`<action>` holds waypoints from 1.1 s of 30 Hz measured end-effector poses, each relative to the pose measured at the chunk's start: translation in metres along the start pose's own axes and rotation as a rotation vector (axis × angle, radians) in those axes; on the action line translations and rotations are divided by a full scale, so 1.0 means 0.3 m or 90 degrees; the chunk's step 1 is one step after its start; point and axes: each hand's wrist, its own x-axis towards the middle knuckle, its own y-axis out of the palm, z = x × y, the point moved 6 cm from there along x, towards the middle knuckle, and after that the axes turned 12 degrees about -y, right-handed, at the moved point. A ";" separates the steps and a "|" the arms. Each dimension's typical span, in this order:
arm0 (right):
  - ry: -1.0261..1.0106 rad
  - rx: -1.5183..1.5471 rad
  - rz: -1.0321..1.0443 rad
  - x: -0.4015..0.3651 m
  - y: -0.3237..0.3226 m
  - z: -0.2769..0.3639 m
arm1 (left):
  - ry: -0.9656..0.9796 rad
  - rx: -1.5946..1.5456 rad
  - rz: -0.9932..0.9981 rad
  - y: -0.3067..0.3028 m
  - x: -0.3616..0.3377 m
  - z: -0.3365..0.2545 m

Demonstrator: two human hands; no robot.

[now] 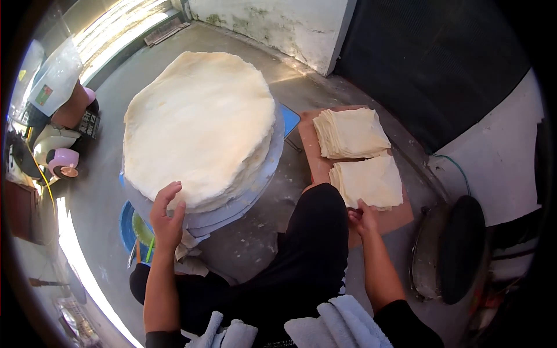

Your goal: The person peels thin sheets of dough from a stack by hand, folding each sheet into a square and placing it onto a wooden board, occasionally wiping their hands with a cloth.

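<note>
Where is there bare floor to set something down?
Bare grey concrete floor lies between the large round stack of pale sheets and the brown board, and beyond the stack toward the white wall. Crowded: the board, under two folded square sheet stacks.

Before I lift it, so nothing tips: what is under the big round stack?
A grey round tray juts out beneath the stack, with a blue piece showing below it. The tray's support is covered.

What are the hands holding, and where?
The left hand presses the round dough stack at its near edge; the right hand touches the nearer square pile at its near edge.
</note>
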 end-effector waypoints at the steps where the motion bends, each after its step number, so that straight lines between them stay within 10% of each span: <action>1: 0.001 -0.024 -0.020 -0.026 -0.012 0.013 | 0.008 -0.003 -0.004 -0.005 -0.001 -0.003; 8: -0.114 -0.021 -0.016 -0.068 -0.006 0.127 | -0.020 -0.009 -0.048 -0.056 -0.002 -0.015; 17: -0.434 -0.011 0.297 -0.433 0.596 0.633 | -0.042 -0.094 -0.077 -0.146 -0.015 0.016; 24: -0.567 -0.290 0.812 -0.907 1.041 0.426 | -0.047 -0.118 -0.147 -0.286 -0.093 -0.004; 33: -0.494 -0.422 1.044 -1.124 1.302 0.251 | 0.001 -0.161 -0.231 -0.719 -0.514 -0.182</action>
